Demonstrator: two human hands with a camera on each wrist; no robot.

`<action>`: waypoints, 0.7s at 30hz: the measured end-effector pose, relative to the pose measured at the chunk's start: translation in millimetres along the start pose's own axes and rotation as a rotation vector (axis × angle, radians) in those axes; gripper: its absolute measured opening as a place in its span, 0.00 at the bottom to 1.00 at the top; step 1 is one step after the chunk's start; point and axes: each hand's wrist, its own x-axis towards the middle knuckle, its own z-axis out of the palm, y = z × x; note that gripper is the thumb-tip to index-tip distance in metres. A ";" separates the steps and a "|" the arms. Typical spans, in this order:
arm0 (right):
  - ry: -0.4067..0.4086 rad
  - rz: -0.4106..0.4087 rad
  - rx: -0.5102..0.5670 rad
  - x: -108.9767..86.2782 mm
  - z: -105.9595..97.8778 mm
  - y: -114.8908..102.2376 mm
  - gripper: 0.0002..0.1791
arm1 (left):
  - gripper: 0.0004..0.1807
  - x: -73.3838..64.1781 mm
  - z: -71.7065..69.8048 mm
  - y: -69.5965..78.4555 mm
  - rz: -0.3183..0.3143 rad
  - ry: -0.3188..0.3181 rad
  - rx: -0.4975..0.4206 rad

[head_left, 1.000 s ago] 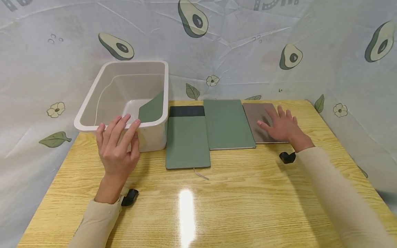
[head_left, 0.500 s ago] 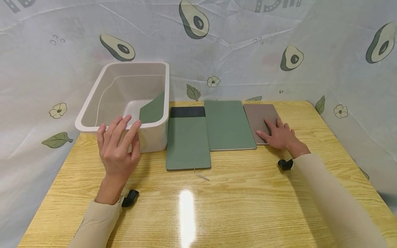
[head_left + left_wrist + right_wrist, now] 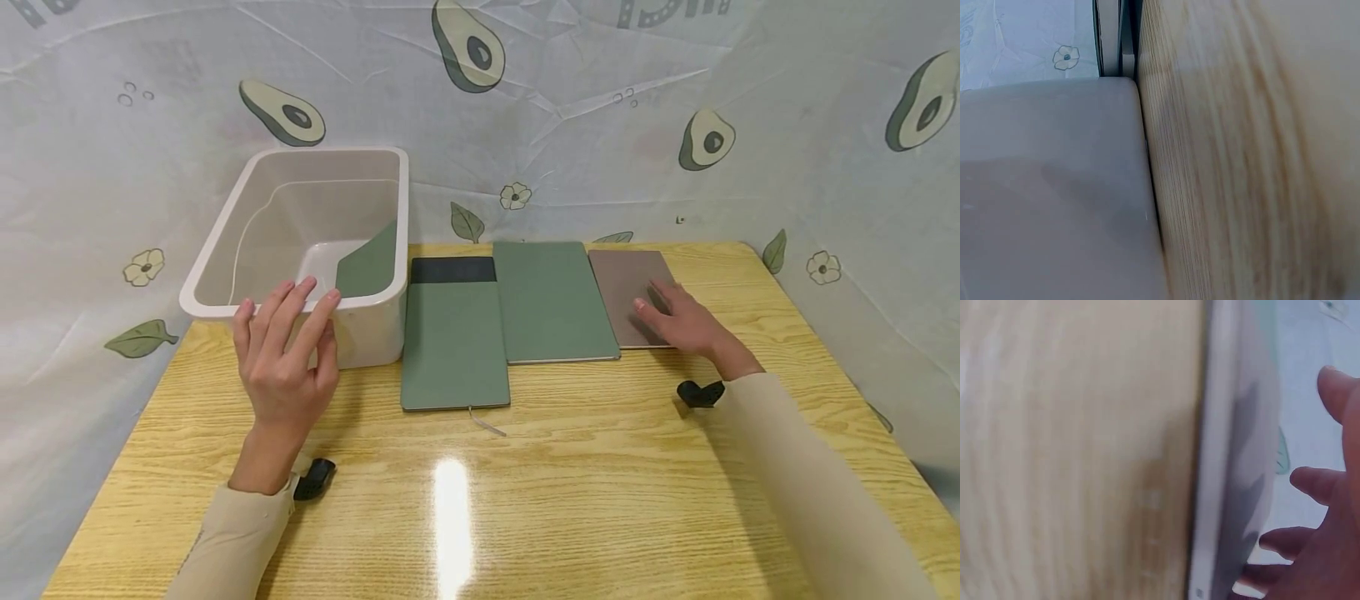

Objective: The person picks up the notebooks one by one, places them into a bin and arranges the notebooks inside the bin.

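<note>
In the head view my left hand (image 3: 288, 367) rests on the near rim of a pale plastic bin (image 3: 367, 337), its fingers fairly straight across the edge. The left wrist view looks along the wall of this bin (image 3: 1054, 200), with none of the hand showing. On the right, my right hand (image 3: 693, 325) hovers close over a brown notebook (image 3: 626, 283), thumb and fingers apart. The right wrist view shows its spread fingers (image 3: 1310, 484) above the cover of the notebook (image 3: 1254, 412), gripping nothing. One green notebook (image 3: 367, 262) leans inside the bin.
Beside the bin lie a green notebook with a dark band (image 3: 456, 350) and a ribbon, then a wider green notebook (image 3: 555, 304). All sit on a wooden table (image 3: 585, 483) against an avocado-print sheet (image 3: 570, 150).
My right hand came down onto the brown notebook, then lifted slightly and shifted right, its fingers closer together. The left hand, bin and notebooks have stayed put.
</note>
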 end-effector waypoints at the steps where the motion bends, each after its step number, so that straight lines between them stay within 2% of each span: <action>1: -0.007 0.003 0.057 -1.5 -3.7 1.0 0.49 | 0.15 0.0 0.0 -0.1 0.000 0.001 -0.001; 8: -0.056 0.050 0.512 -12.0 -24.5 16.5 0.47 | 0.15 -0.1 0.1 -0.8 -0.003 0.000 -0.008; 14: -0.115 0.030 0.902 -18.1 -33.5 34.6 0.46 | 0.15 -0.1 -0.4 -1.1 -0.003 -0.008 -0.010; 21: -0.217 -0.043 1.547 -28.5 -36.6 64.9 0.45 | 0.15 1.2 -0.2 -0.7 -0.003 -0.005 -0.016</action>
